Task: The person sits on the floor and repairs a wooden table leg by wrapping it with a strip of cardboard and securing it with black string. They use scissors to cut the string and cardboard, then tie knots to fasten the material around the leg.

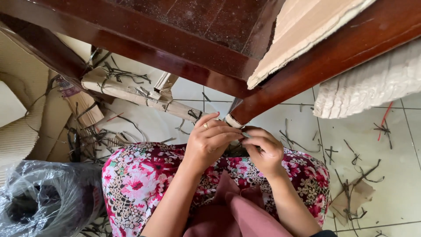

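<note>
My left hand and my right hand are drawn together over my lap, fingertips meeting at the foot of a dark red wooden leg. That leg is glossy, varnished hardwood, square in section, and its long axis slants from the far right down toward me, ending in a pale, raw-cut tip just beyond my knuckles. My left fingers are curled closed around something small at that tip, a ring showing on one finger; my right fingers pinch in against them. What sits between the fingers is hidden, so I cannot tell what I am gripping.

A second beam of the same polished wood runs across the far side, meeting the leg in a V, with a dusty panel behind it.

My lap is covered in a floral cloth, red and pink blooms on a speckled ground, with a plain dusty-pink fold lying between my forearms.

A tan corrugated cardboard sheet rests on the wood at far right, its edge frayed. A woven cream mat hangs at the right. On the left lie flattened cardboard boxes, brown and creased, strewn with thin dark strips. More strips litter the pale glossy floor tiles at the right. Near left sits a crinkled clear plastic bag with dark contents.
</note>
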